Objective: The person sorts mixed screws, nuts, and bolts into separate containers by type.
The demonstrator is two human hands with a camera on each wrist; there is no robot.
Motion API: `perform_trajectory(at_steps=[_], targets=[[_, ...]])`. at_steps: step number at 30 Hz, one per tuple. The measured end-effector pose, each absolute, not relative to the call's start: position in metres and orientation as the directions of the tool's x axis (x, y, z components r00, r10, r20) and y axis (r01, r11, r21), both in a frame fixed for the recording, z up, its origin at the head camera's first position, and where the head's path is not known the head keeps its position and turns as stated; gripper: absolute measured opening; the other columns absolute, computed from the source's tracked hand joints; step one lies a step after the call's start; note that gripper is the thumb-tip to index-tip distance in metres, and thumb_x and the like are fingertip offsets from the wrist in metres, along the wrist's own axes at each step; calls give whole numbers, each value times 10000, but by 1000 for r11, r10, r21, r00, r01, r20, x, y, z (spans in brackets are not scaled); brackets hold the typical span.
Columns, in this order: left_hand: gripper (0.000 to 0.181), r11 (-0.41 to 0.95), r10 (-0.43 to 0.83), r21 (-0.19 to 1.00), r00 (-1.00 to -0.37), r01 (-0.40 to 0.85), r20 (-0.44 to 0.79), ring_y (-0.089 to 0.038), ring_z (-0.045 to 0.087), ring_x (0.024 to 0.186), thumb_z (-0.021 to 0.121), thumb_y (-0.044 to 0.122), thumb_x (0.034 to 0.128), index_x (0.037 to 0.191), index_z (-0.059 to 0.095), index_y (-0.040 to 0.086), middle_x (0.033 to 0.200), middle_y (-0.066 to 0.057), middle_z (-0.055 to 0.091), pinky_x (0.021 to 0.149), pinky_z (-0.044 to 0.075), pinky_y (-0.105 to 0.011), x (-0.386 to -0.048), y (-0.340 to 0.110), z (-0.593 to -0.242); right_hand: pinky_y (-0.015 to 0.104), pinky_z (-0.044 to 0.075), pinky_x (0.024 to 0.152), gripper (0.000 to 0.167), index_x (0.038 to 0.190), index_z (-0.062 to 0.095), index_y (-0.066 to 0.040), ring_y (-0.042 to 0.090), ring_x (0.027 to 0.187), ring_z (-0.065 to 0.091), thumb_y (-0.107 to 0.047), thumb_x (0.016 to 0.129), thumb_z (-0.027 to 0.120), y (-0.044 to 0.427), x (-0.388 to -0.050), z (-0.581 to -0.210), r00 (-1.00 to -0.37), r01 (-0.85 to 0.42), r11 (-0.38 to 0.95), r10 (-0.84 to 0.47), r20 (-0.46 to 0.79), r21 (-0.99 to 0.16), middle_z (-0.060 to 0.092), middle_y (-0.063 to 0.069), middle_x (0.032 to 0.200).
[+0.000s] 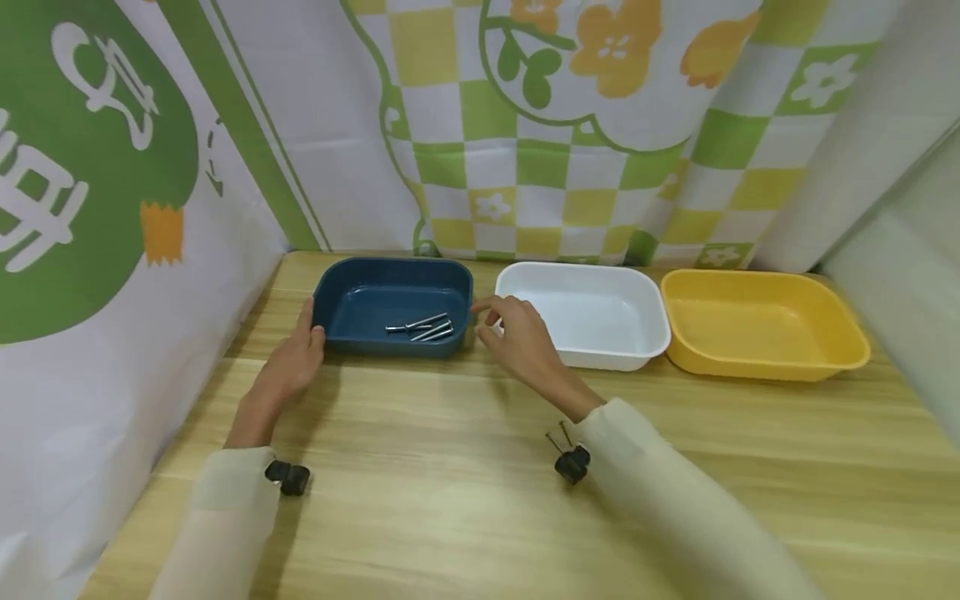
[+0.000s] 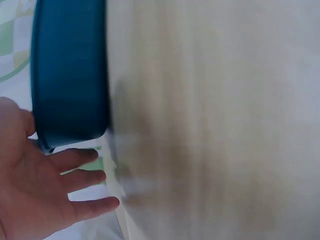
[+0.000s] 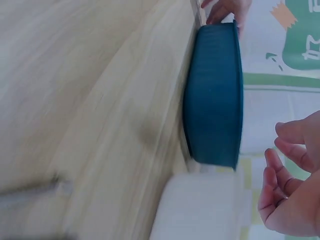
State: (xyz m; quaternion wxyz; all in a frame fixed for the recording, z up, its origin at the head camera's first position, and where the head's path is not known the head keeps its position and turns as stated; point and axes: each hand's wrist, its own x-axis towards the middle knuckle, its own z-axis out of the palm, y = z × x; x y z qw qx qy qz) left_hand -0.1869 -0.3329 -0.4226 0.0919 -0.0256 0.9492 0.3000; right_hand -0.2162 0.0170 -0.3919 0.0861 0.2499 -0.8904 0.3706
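The blue tray (image 1: pixel 375 346) holds several silver screws (image 1: pixel 433 331). At its left end is my left hand (image 1: pixel 291 362), touching the tray's end wall; the left wrist view shows that hand (image 2: pixel 40 185) with fingers spread beside the tray (image 2: pixel 70 75). My right hand (image 1: pixel 525 342) hovers over the left end of the white tray (image 1: pixel 600 360), fingertips close to the blue tray's right end. Bent loosely, the fingers of the right hand (image 3: pixel 295 175) have nothing between them, and a gap separates them from the blue tray (image 3: pixel 212 95) in the right wrist view.
A yellow tray (image 1: pixel 765 367) stands right of the white one, both without contents. Two thin screws (image 1: pixel 558 437) are visible beside the right wrist's camera (image 1: pixel 572 464), over the wooden table (image 1: pixel 420 483). A patterned cloth (image 1: pixel 450 158) hangs behind the trays.
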Motion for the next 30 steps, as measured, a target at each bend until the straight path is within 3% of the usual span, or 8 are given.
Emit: perform_trajectory(at_steps=[5, 10, 16, 21, 24, 30], targets=[[649, 806, 6, 580, -977, -120, -211, -611, 262, 1341, 116, 385, 1086, 1537, -274, 129, 1537, -408, 139, 1073, 232, -673, -185, -342, -420, 405, 467, 806, 244, 1141, 722, -34, 270, 844, 603, -65, 899, 732, 38, -207, -386, -849, -529, 571, -373, 375, -628, 654, 59, 875], [703, 811, -92, 571, -992, -127, -90, -624, 451, 1184, 208, 340, 1085, 1539, -246, 53, 1408, -466, 340, 917, 377, -687, -179, -334, -420, 421, 482, 809, 256, 1147, 714, -26, 279, 863, 611, -55, 894, 745, 68, -200, -383, -870, -494, 563, -321, 375, -663, 655, 80, 903], [658, 853, -213, 508, -968, -118, 133, -618, 540, 1030, 377, 302, 1069, 1581, 138, -34, 1202, -426, 556, 772, 430, -688, -174, -311, -414, 431, 487, 802, 259, 1141, 708, -15, 293, 863, 610, -45, 887, 747, 100, -191, -385, -896, -442, 593, -255, 364, -673, 643, 99, 908], [513, 899, -192, 436, -925, -32, 329, -599, 590, 907, 499, 216, 1023, 1418, 475, -111, 1130, -427, 589, 735, 465, -673, -171, -286, -404, 436, 488, 791, 263, 1140, 708, -12, 293, 864, 608, -35, 881, 745, 120, -182, -388, -899, -432, 607, -237, 367, -667, 647, 104, 909], [459, 916, -173, 401, -894, 8, 412, -586, 591, 883, 537, 173, 994, 1336, 552, -132, 1100, -418, 606, 751, 467, -670, -169, -273, -401, 438, 494, 774, 259, 1141, 706, -3, 278, 843, 604, -26, 885, 738, 132, -174, -390, -898, -434, 605, -231, 374, -668, 648, 103, 907], [401, 918, -127, 388, -867, 81, 482, -582, 572, 1050, 594, 126, 956, 1261, 616, -134, 1133, -371, 628, 846, 460, -678, -168, -249, -399, 443, 515, 758, 246, 1140, 706, 3, 253, 813, 613, -13, 895, 719, 159, -154, -395, -913, -402, 609, -212, 348, -684, 646, 91, 901]])
